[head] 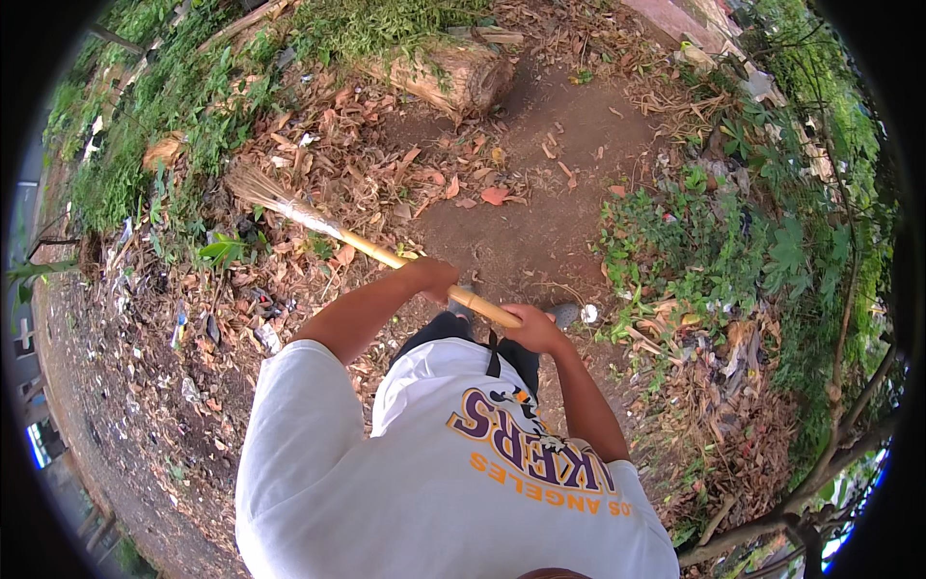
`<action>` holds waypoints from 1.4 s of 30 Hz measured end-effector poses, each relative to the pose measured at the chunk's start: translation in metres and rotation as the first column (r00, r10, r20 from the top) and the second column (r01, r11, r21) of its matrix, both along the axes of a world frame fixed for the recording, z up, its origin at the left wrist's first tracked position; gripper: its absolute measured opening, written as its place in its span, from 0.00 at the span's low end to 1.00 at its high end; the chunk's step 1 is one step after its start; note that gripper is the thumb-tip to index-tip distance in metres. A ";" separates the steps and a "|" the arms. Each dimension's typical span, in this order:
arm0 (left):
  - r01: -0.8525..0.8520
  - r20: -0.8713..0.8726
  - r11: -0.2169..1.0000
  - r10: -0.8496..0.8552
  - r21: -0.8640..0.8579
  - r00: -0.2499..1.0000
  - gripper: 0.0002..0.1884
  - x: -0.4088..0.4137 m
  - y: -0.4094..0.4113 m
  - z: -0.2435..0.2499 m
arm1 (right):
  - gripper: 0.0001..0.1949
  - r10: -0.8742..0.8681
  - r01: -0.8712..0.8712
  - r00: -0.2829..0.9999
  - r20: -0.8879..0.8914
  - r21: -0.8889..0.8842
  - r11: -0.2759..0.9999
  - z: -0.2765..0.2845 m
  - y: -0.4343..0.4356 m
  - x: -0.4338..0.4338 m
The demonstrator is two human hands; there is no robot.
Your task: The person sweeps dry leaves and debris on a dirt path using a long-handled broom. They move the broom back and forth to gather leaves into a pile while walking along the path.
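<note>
A long broom with a bamboo handle [372,250] slants across in front of me, from my waist out to the upper left. My left hand [432,278] grips the handle partway along. Nearer the butt end, my right hand [534,327] is closed around it by my waist. At the far end, stiff straw-coloured bristles [255,185] fan out against a heap of dry brown leaves [340,163]. A pale, shiny wrap [311,216] binds the bristles to the handle. Whether the bristle tips touch the ground cannot be made out.
A cut log [463,76] lies ahead, partly under green cuttings [391,29]. Bare soil [499,231] stretches from my feet past the log's right end. Leafy plants [680,231] and a litter-strewn leaf pile [731,376] border the right. A branch [817,478] crosses the lower right.
</note>
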State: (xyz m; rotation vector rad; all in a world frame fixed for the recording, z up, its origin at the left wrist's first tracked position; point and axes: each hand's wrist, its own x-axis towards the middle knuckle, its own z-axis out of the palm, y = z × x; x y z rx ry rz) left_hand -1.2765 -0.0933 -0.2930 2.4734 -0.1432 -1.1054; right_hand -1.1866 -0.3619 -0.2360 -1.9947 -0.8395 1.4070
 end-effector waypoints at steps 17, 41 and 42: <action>0.185 0.363 0.883 -0.019 -0.430 0.932 0.08 0.076 -0.204 -0.140 | 0.22 0.005 0.290 0.851 0.525 -0.478 0.829 0.002 -0.042 -0.060; -0.367 0.090 0.930 0.367 -0.026 0.926 0.10 -0.091 0.003 -0.006 | 0.25 0.027 -0.035 0.998 0.052 0.145 0.989 -0.030 0.066 -0.085; -0.418 0.129 0.908 0.418 -0.025 0.899 0.09 -0.092 0.004 0.009 | 0.25 0.028 -0.039 0.998 0.057 0.191 0.981 -0.034 0.064 -0.080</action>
